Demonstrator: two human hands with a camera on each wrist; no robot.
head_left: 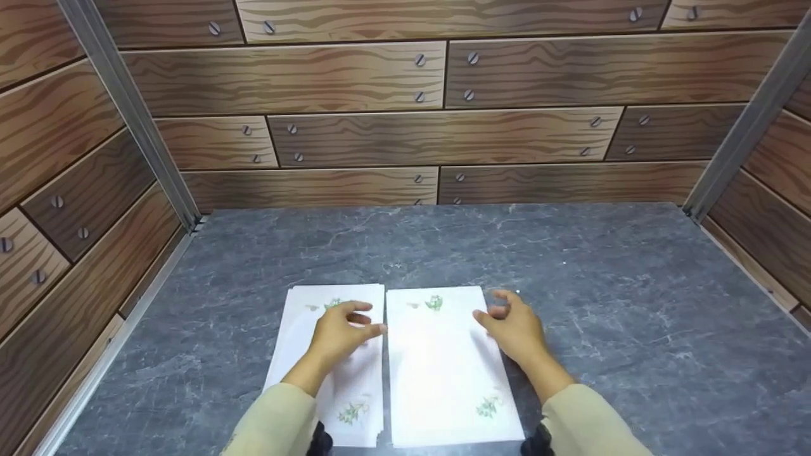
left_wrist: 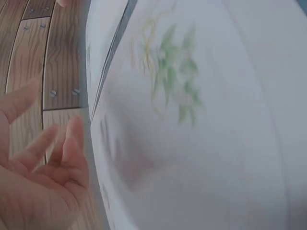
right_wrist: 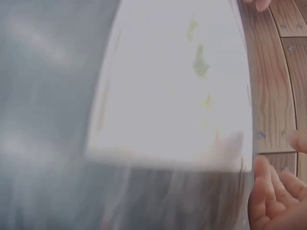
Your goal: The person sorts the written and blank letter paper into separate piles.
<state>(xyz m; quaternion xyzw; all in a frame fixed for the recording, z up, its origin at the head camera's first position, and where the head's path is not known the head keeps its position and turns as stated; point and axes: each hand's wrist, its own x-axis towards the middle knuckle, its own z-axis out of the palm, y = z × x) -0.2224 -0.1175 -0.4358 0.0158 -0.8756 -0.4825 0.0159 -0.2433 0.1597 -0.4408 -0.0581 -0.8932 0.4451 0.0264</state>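
Note:
Two piles of white paper with faint green plant prints lie side by side in the head view. My left hand (head_left: pixel 342 332) hovers over the left paper stack (head_left: pixel 348 386), whose sheet edges are slightly uneven. Its thumb and fingers are apart, with nothing between them, as the left wrist view also shows. Beside the right paper pile (head_left: pixel 437 367), my right hand (head_left: pixel 516 329) hangs at the upper right edge. Those fingers are loosely bent, the thumb is separate, and no sheet is between them. Whether the right fingertips touch the paper cannot be told.
Beneath the papers is a dark grey marbled tabletop (head_left: pixel 608 304). Wood-patterned panels (head_left: pixel 355 76) stand behind and on both sides. Metal posts (head_left: pixel 136 120) mark the back corners. A narrow gap separates the two piles.

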